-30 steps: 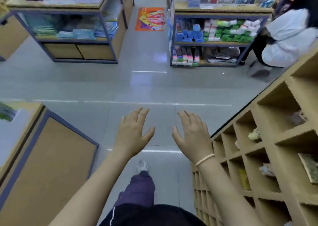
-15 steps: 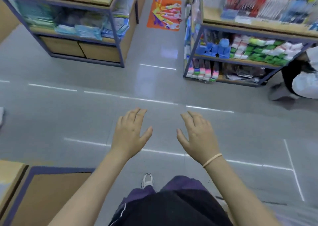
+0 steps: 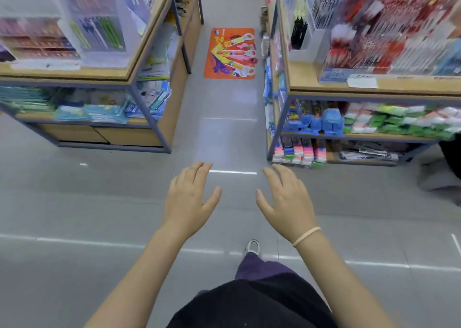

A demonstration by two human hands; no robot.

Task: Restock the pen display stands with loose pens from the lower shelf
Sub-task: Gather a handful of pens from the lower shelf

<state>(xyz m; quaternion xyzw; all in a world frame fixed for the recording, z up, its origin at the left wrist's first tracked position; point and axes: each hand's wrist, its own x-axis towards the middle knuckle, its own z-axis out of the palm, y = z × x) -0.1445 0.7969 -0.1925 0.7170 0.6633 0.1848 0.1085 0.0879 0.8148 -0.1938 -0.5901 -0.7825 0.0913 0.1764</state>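
Observation:
My left hand (image 3: 188,199) and my right hand (image 3: 287,200) are stretched out side by side over the grey floor, palms down, fingers straight, both holding nothing. Ahead on the right stands a shelf unit whose top carries pen display stands (image 3: 389,25) packed with red, white and black pens, blurred by motion. Its lower shelves (image 3: 359,135) hold blue, green and white packs and, below, several pink and blue boxes (image 3: 299,151). A second unit at the left has clear pen stands (image 3: 97,28) on top. Loose pens cannot be made out.
An aisle of grey floor (image 3: 229,133) runs between the two shelf units, with an orange floor sticker (image 3: 230,53) further along. A crouching person's dark and white clothing (image 3: 449,168) shows at the right edge. My foot (image 3: 252,247) is on the floor below my hands.
The view has moved forward toward the two shelf units, which are now larger and nearer. The wooden cubby shelf and the counter at the sides have left the view. Both hands stay spread and empty.

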